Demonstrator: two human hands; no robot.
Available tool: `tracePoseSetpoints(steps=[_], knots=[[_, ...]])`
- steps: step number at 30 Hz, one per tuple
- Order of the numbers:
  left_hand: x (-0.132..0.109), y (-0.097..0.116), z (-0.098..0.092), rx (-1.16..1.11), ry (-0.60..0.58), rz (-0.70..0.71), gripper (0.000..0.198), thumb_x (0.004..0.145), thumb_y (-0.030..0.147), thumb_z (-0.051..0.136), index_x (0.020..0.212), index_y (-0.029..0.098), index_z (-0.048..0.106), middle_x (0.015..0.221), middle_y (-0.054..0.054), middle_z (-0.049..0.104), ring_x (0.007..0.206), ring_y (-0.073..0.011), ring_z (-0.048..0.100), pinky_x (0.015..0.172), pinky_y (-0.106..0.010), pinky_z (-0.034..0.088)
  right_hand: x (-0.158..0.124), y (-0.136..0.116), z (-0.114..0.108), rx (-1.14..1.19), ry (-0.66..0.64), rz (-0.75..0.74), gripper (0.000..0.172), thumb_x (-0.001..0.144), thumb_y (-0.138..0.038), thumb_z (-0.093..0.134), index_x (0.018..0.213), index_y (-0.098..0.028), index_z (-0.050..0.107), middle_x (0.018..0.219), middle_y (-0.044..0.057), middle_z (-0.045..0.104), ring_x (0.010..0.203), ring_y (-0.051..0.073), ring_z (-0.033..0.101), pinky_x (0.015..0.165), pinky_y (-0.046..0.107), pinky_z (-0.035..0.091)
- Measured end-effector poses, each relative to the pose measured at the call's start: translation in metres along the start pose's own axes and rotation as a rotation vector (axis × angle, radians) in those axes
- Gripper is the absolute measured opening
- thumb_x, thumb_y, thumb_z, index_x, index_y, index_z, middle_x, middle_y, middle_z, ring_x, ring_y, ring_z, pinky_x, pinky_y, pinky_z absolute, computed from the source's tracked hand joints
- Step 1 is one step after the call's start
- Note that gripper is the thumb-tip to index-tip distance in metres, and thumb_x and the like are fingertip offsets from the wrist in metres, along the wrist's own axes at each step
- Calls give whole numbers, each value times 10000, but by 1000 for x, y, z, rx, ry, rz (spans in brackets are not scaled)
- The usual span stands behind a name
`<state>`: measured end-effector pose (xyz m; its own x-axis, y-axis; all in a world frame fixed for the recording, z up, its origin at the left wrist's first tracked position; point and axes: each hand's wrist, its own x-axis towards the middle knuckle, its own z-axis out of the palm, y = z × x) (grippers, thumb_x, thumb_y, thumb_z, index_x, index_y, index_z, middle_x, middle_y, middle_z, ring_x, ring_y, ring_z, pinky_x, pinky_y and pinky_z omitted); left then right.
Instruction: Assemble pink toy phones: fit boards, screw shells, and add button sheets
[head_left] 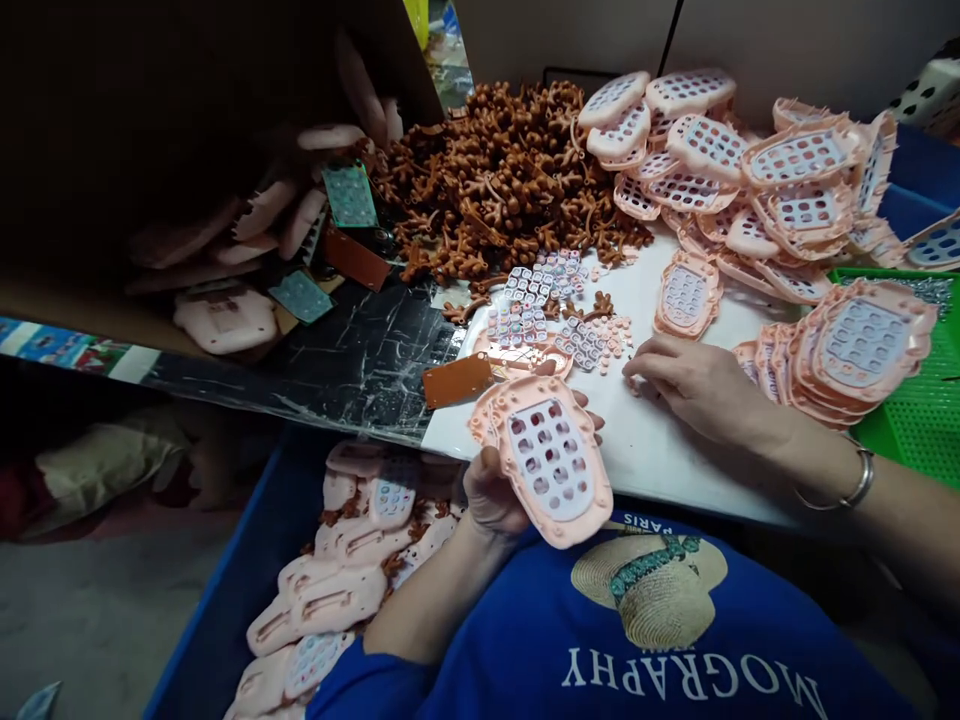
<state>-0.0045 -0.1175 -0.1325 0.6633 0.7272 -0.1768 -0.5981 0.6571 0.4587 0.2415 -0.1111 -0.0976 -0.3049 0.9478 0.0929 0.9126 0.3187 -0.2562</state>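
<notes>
My left hand (499, 492) is closed round a pink plastic toy shell (559, 460), tilted toward me above the table's front edge. Its white inner panel has rows of holes. My right hand (694, 385) rests low over the white board (637, 440), thumb and fingertips drawn together; what is between them, if anything, is too small to make out. Just left of those fingertips lie small pink pieces (615, 335) and white-and-grey button sheets (589, 340). An orange-brown circuit board (457, 380) lies near the held shell.
Brown plastic parts (495, 180) are heaped at the back. Pink shells (709, 145) pile up at back right, and stacked shells (862, 340) stand by a green tray (911, 425). A blue bin (217, 590) holding pink shells is below left; a cardboard box (150, 300) stands above it.
</notes>
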Motion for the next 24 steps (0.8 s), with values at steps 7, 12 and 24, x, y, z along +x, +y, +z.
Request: tracePoseSetpoints(steps=[7, 12, 24], knots=[[8, -7, 9, -14, 126, 39, 899, 587, 559, 814, 1369, 235, 510, 1243, -104, 673, 1248, -364, 567, 1075, -487, 428, -5, -12, 4, -173, -17, 101, 252, 953, -346, 527, 947, -143, 677, 923, 85, 660, 824, 212, 614, 626, 308, 401], [13, -14, 18, 7, 180, -4, 898, 537, 542, 839, 1308, 175, 560, 1135, -133, 722, 1296, -405, 517, 1128, -555, 345, -2, -19, 12, -107, -54, 33, 154, 930, -220, 541, 895, -113, 646, 879, 92, 648, 759, 192, 608, 629, 300, 438], [3, -35, 15, -12, 14, -94, 934, 562, 496, 813, 1377, 172, 491, 1170, -149, 704, 1262, -442, 532, 1080, -587, 385, -44, -52, -22, 366, 363, -174, 89, 890, -185, 636, 969, -221, 657, 879, 42, 720, 782, 147, 672, 686, 269, 529]])
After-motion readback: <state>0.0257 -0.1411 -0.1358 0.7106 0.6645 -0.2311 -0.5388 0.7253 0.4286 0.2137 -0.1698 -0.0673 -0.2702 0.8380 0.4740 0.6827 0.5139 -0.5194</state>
